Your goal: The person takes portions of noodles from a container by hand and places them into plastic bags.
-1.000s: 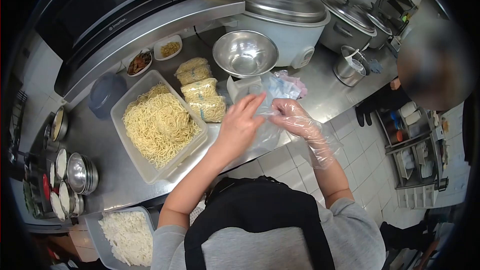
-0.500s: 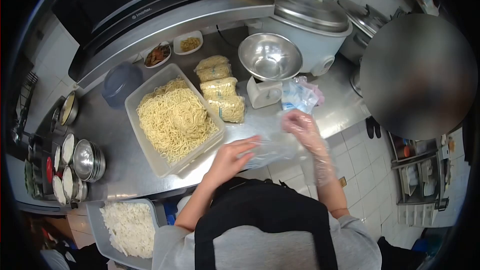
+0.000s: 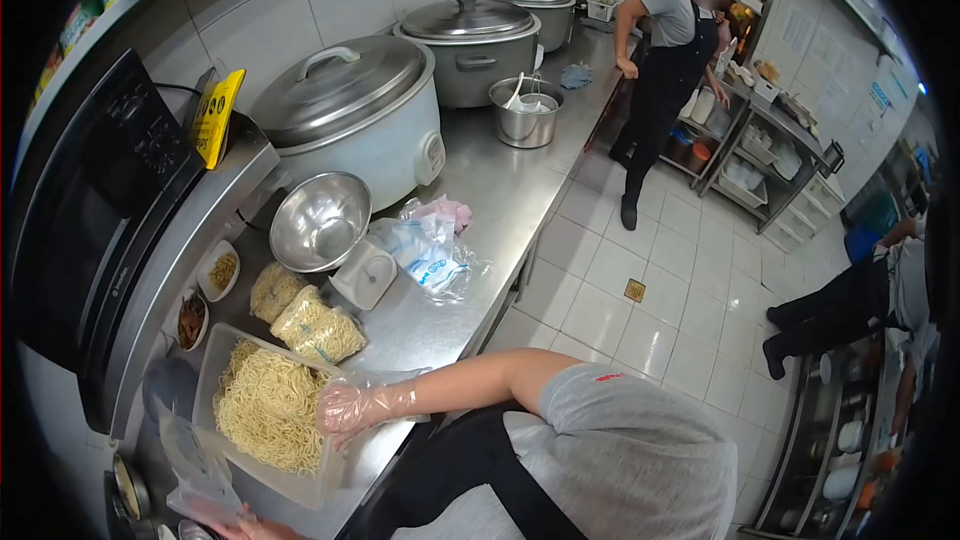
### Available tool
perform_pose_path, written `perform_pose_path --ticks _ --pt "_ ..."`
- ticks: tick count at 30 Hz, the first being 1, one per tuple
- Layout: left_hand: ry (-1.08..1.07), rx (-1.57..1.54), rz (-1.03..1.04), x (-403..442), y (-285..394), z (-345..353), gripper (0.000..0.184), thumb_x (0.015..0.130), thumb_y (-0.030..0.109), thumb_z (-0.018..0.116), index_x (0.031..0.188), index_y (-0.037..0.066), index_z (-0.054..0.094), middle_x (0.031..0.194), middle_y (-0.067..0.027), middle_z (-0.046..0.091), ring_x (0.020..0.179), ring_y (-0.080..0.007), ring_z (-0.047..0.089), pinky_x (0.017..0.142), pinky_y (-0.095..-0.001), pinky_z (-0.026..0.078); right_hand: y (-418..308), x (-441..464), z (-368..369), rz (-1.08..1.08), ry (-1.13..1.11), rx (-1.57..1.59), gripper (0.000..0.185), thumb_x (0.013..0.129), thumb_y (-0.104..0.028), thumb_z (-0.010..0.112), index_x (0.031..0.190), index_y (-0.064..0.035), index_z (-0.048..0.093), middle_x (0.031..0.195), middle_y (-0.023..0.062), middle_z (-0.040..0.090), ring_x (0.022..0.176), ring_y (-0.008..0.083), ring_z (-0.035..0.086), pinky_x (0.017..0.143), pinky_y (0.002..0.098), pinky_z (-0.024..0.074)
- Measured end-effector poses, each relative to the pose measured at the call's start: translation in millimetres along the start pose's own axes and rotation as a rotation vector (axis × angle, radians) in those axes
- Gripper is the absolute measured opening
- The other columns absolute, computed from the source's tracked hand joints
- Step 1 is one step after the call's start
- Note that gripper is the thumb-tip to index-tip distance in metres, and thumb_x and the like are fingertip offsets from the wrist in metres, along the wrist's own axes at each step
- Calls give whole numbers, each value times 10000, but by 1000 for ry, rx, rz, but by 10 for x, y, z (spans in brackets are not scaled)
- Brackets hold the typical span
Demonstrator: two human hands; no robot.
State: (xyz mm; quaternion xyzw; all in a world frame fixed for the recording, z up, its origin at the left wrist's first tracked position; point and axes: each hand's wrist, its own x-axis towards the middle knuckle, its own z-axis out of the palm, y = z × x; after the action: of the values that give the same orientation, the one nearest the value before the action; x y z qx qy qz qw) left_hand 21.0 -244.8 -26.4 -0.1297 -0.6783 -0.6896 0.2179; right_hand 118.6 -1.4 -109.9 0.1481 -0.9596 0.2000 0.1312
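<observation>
My right hand (image 3: 347,410), in a clear plastic glove, is at the right rim of a plastic bin (image 3: 318,500), beside the yellow noodles (image 3: 265,405) heaped inside. Its fingers bend loosely downward, and I see nothing held in them. At the bottom edge of the view, my left hand (image 3: 250,525) is bare and partly cut off. It grips a clear plastic bag (image 3: 200,465), which hangs over the bin's near left side. Packs of noodles (image 3: 318,325) lie just behind the bin.
A steel bowl (image 3: 320,223) rests on a white scale (image 3: 364,275), beside crumpled plastic packaging (image 3: 425,250). Large lidded cookers (image 3: 345,145) line the wall. Small dishes (image 3: 220,270) stand by the shelf. One person (image 3: 670,70) stands by the counter's far end, another (image 3: 850,290) at right.
My view has swung right and up toward the far counter. My gloved right hand has moved to the noodle bin, while my left hand now holds the bag at the bin's other side.
</observation>
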Motion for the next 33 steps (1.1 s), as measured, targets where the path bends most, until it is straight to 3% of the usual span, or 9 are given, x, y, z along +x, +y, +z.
perform_pose_path --ticks 6,8,11,17,21,24,27,30,33 --pt "-19 -22 76 61 -197 310 540 844 160 390 1369 108 272 1363 -79 341 1109 -197 444 770 -316 429 -23 -189 -228 11 -148 9 539 703 -556 550 820 -31 593 842 154 576 849 327 551 733 444 414" --pt "49 -54 26 103 -307 162 554 829 151 409 1365 104 279 1351 -104 344 1122 -212 434 804 -352 444 -45 -69 -419 125 -76 351 603 749 -527 538 1073 -19 543 1100 183 532 1042 336 500 890 421 389" --pt "55 102 145 8 129 73 683 680 67 454 1350 84 323 1365 -130 336 1209 -260 374 862 -355 424 294 178 -46 -106 138 98 755 710 -307 682 1308 -20 322 1315 180 375 1251 305 322 1038 383 263" --pt "215 -78 -24 -105 101 -508 683 716 -108 425 1362 32 255 1385 -103 301 1228 -200 342 836 -273 433 24 923 -280 10 -393 -272 1008 531 -170 805 1365 -165 238 1423 177 180 1315 389 132 1045 526 179" --pt "326 29 6 -443 239 -852 762 663 -146 346 1386 25 182 1440 -104 200 1286 -183 255 961 -253 311 333 1150 -246 -111 -342 -168 953 498 -148 803 1317 -69 322 1336 209 336 1266 332 288 1057 405 238" --pt "337 447 109 -788 482 -989 752 673 -106 386 1384 53 198 1420 -130 247 1297 -245 266 1051 -329 217 673 1199 -85 -142 -225 -33 799 513 57 578 1282 -55 391 1305 177 394 1242 325 324 1042 386 270" --pt "457 377 99 -1247 694 -1037 717 703 -82 433 1375 37 215 1412 -131 263 1278 -243 301 1042 -332 226 894 1221 -69 -388 -123 297 741 510 43 517 1243 -24 431 1198 188 469 1156 324 409 998 348 302" --pt "579 498 64 -1739 884 -1129 724 688 -90 435 1370 46 234 1405 -127 279 1215 -254 388 1023 -342 249 701 1420 -272 65 -249 380 642 595 49 503 1231 4 431 1227 178 483 1101 283 482 935 331 361" --pt "667 611 89 -2093 1056 -1134 710 688 -85 436 1362 41 250 1396 -132 293 1213 -256 390 1017 -341 260 659 1559 -393 -46 -122 329 539 703 -35 586 1218 16 436 1213 167 503 1089 265 493 932 317 361"
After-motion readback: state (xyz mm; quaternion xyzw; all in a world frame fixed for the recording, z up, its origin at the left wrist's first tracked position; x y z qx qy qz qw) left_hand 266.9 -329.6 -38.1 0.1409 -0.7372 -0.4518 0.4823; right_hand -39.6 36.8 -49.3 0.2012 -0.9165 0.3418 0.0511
